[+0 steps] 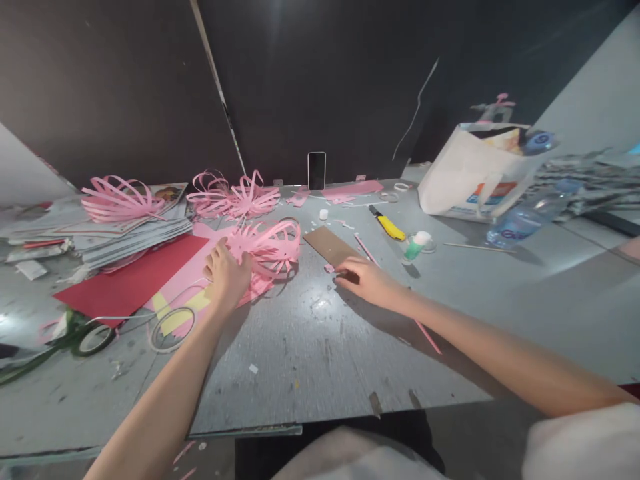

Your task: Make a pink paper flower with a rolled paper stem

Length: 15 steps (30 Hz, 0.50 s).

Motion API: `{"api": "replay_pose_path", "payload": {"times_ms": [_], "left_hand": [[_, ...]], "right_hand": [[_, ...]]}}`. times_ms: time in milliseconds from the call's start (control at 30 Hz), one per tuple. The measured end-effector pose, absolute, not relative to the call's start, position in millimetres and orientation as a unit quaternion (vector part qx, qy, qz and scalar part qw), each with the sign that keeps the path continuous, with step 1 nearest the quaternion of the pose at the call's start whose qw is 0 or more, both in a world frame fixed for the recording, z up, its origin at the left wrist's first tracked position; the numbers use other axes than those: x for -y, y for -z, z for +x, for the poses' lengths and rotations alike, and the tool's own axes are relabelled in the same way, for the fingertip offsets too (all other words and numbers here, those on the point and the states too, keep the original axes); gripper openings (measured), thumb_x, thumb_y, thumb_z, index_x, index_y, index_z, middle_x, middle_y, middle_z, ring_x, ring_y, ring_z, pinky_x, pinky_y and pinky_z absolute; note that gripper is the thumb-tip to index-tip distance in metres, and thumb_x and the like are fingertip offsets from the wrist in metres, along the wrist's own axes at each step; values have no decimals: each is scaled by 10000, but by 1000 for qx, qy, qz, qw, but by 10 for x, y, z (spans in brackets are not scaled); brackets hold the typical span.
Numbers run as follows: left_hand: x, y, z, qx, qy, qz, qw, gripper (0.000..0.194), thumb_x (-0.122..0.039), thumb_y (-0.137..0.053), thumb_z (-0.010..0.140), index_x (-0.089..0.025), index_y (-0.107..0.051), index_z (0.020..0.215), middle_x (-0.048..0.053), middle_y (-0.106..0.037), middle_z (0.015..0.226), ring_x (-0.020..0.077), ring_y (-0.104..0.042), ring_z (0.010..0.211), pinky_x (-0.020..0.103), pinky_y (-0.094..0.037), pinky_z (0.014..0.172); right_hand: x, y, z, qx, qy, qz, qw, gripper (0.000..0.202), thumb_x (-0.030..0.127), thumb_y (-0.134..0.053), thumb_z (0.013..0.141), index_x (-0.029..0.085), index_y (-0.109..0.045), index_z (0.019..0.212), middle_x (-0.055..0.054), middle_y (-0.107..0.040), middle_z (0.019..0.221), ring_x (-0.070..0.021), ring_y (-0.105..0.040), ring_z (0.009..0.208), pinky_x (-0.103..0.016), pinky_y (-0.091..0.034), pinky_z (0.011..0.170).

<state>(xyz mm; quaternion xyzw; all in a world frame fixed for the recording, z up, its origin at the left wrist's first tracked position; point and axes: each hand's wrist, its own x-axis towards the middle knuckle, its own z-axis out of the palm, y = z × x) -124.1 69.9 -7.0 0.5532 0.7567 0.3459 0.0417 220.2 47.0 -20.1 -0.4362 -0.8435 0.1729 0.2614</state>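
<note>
My left hand reaches over the near left side of a pink paper-strip ball, its fingers curved and apart, resting at the ball's edge above pink paper sheets. My right hand is at the near right corner of a brown cardboard rectangle, with thumb and fingers bent toward each other. A small pink scrap lies just beside its fingertips. Whether the right fingertips pinch anything is too small to tell. A thin pink and white stick lies behind that hand.
Pink strip balls stand at the back, and another sits on stacked papers. A yellow cutter, a glue bottle, a phone, a white bag and a plastic bottle are behind and right. Green scissors lie left.
</note>
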Motion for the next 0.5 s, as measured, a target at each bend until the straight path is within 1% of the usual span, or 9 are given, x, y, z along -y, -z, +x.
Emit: {"api": "replay_pose_path", "payload": {"times_ms": [67, 133, 200, 267, 367, 500], "left_hand": [[-703, 67, -1235, -759, -343, 551, 44, 588, -344, -553, 967, -144, -471, 1515, 241, -607, 1478, 466, -482, 1462, 669, -361, 1207], [-711, 57, -1233, -770, -329, 545, 45, 556, -333, -557, 962, -122, -505, 1474, 263, -616, 1447, 469, -485, 1467, 656, -363, 1213], [-723, 46, -1237, -777, -321, 540, 44, 523, -321, -566, 958, -106, -534, 1434, 280, -625, 1419, 470, -502, 1459, 639, -365, 1220], [-737, 42, -1248, -777, -325, 538, 43, 504, -324, -564, 968, -103, -540, 1420, 286, -623, 1426, 470, -517, 1449, 634, -369, 1217], [-760, 59, -1284, -774, -330, 538, 48, 494, -310, -545, 984, -110, -527, 1435, 284, -616, 1458, 467, -519, 1449, 654, -378, 1196], [-803, 116, -1374, -754, -343, 556, 70, 495, -284, -560, 984, -172, -518, 1465, 228, -658, 1437, 413, -552, 1432, 625, -392, 1193]], "right_hand": [[-556, 218, 2138, 844, -148, -452, 250, 124, 341, -702, 1021, 258, -748, 1102, -102, -740, 1123, -283, -692, 1059, -424, -526, 917], [-644, 236, 2074, 851, -118, -459, 229, 144, 370, -758, 992, 242, -737, 1055, -109, -727, 1086, -298, -684, 1040, -419, -517, 891], [-713, 247, 2009, 862, -91, -451, 210, 192, 408, -785, 979, 230, -726, 1022, -103, -708, 1047, -294, -677, 1002, -406, -505, 862], [-756, 243, 1950, 868, -75, -446, 205, 203, 417, -768, 995, 222, -718, 1020, -99, -696, 1043, -285, -675, 988, -396, -497, 852], [-788, 205, 1886, 869, -71, -445, 205, 171, 385, -729, 1021, 215, -709, 1030, -103, -697, 1068, -277, -680, 987, -393, -502, 854], [-827, 149, 1856, 867, -82, -437, 223, 89, 303, -703, 1017, 223, -707, 1054, -111, -705, 1142, -291, -693, 1085, -410, -522, 921]]}}
